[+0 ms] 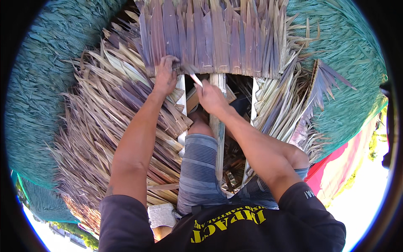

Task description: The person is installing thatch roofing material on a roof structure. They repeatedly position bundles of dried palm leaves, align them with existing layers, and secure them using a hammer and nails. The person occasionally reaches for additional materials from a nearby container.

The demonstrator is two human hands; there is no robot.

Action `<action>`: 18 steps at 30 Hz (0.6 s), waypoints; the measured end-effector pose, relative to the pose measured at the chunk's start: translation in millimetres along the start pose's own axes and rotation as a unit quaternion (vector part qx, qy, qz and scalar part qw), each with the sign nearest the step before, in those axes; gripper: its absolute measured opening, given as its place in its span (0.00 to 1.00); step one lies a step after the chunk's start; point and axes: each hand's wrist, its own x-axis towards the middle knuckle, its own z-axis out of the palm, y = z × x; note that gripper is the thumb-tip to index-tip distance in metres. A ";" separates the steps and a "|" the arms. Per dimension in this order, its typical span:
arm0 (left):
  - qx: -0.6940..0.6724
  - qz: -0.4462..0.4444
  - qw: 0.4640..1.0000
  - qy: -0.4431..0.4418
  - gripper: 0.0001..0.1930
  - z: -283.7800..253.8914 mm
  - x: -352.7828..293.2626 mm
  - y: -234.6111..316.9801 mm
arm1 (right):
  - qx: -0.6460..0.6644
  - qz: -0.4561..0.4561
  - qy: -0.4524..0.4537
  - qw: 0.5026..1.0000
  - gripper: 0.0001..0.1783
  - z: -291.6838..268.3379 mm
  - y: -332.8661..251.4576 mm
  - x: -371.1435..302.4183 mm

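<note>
A panel of dried palm-leaf thatch (214, 38) spans the top, its lower edge lying across pale wooden battens. At the left part of that edge is my left hand (166, 75), fingers curled together against the leaves; whatever they pinch is too small to make out. My right hand (212, 97) grips the white handle of a hammer (194, 77). The hammer head, slightly blurred, is beside my left fingertips at the panel's edge. Below the panel, a middle wooden batten (217, 126) runs down between my legs.
Loose thatch (105, 122) slopes away on the left, with more thatch (277, 101) on the right. Gaps between the battens open onto a dark space below. Green netting (344, 54) covers leaf roofing at both sides. A grey block-like object (162, 216) is near my left hip.
</note>
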 end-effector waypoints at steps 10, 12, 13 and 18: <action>-0.006 -0.018 0.999 -0.028 0.29 -3.9 3.1 2.6 | -0.068 0.022 -0.037 0.997 0.19 5.6 20.1 -5.2; 0.033 0.001 0.999 -0.009 0.30 -4.2 9.6 4.3 | -0.062 0.020 0.005 0.998 0.20 2.6 30.9 9.2; 0.050 -0.042 0.997 -0.038 0.30 -3.4 5.2 9.7 | -0.041 0.017 0.036 0.998 0.21 -1.2 35.5 10.6; 0.018 -0.063 0.996 0.058 0.17 14.7 -7.9 80.7 | 0.170 0.034 0.128 0.976 0.27 -73.4 39.6 -26.9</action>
